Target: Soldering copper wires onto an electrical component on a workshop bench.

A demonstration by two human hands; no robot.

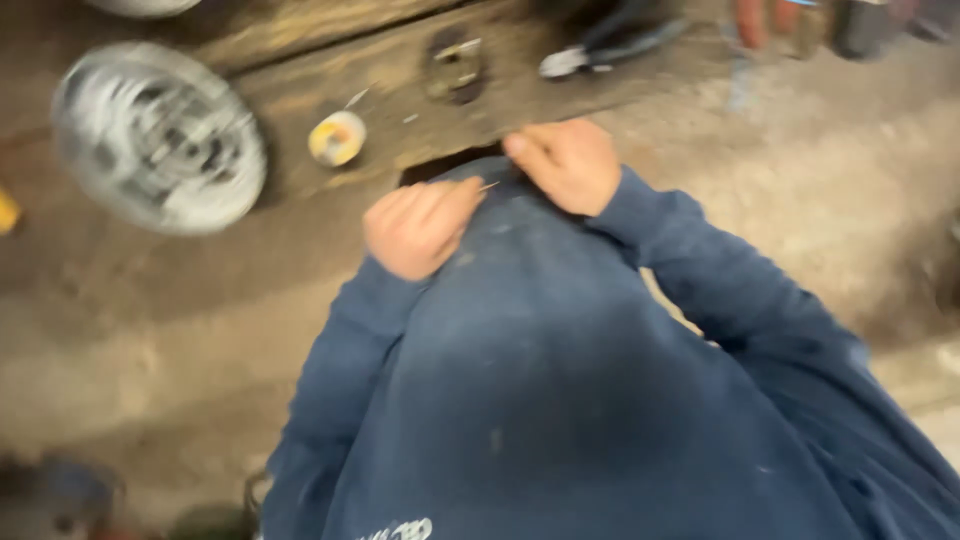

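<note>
Blue sweatshirt (560, 380) hem pinched by left hand (418, 226), right hand (566, 163); beyond, yellow tape roll (337, 138), round metal disc (158, 136).

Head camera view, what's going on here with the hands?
A person in a blue sweatshirt has both hands at its front hem. The left hand and right hand seem to pinch something thin and pale between them, too blurred to identify. Ahead lie a wooden plank, a small yellow tape roll and a round metal wheel-like part.
</note>
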